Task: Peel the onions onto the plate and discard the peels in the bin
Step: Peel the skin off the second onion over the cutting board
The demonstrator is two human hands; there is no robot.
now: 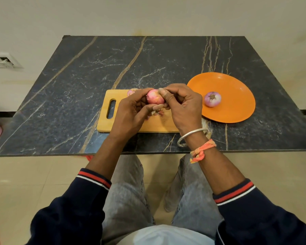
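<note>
Over the board (104, 125), onion (155, 99) in left hand (131, 111)

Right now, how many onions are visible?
3. A pink onion in the left hand and right hand; a purple-white onion on the round orange plate; a third onion on the wooden cutting board's far edge, mostly hidden behind the left hand. Others may be hidden.

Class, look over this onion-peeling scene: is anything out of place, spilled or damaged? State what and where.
Loose peel scraps lie scattered on the cutting board under the held onion, not yet binned. On the wall at far left, the socket plate seems to have a broken, dark gap. Otherwise nothing stands out.
</note>
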